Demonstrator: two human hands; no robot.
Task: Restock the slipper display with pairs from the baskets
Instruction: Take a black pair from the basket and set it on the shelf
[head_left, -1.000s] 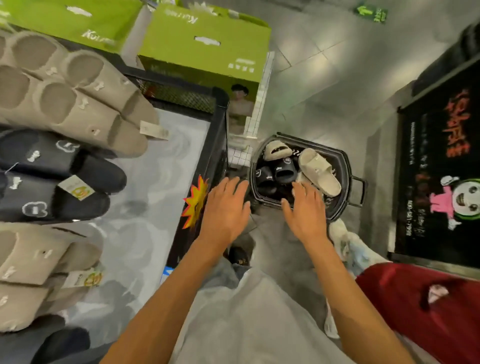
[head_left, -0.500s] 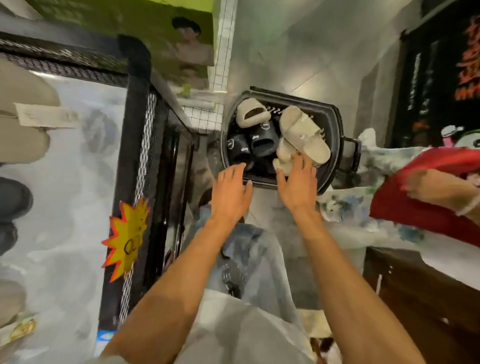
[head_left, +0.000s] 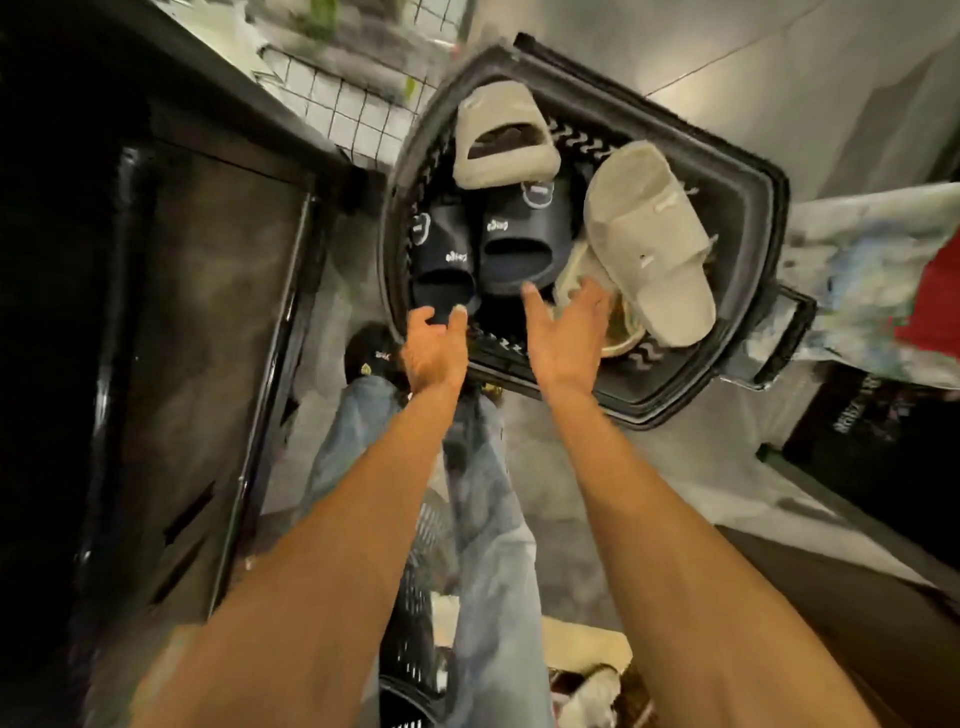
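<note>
A black plastic basket (head_left: 748, 171) stands on the floor ahead of me. Inside lie two black slippers (head_left: 519, 244) side by side, a beige slipper (head_left: 498, 140) at the far end and another beige slipper (head_left: 649, 234) on the right over a third one. My left hand (head_left: 434, 348) hovers at the near rim by the toe of the left black slipper, fingers loosely curled and holding nothing. My right hand (head_left: 563, 327) reaches into the basket with spread fingers, touching the beige slippers on the right. Neither hand holds a slipper.
The dark side of the display stand (head_left: 197, 312) rises on my left. A white wire grid (head_left: 343, 98) sits behind it. Another person's patterned and red clothing (head_left: 883, 270) is at the right. A second black basket (head_left: 415, 623) stands by my legs.
I have bent down closer to the basket, so it looks larger. Both hands moved forward to its near rim, and the right hand entered it. The slipper display has left the view.
</note>
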